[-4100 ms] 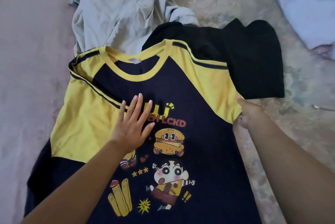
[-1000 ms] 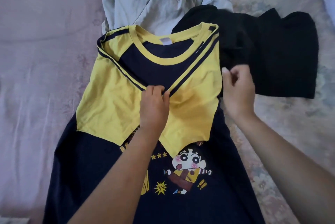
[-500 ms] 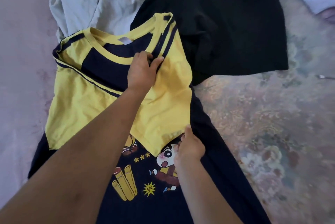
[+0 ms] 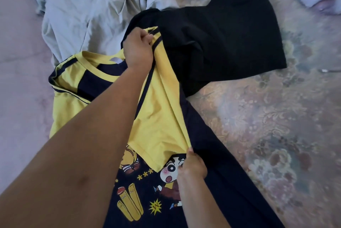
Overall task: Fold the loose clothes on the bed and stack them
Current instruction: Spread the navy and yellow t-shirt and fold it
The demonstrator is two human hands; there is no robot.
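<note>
Bed [image 4: 276, 126] carries a navy-yellow tee [image 4: 212, 181] spread toward the near edge, its yellow sleeve [image 4: 156, 117] folded over the printed chest, with a black garment [image 4: 221, 39] touching it farther in and a grey shirt [image 4: 83, 15] crumpled toward the far left. Left hand [image 4: 138, 48] pinches the sleeve's striped top end, lifted above the black garment. Right hand [image 4: 191, 166] pinches the sleeve's lower edge by the cartoon print.
</note>
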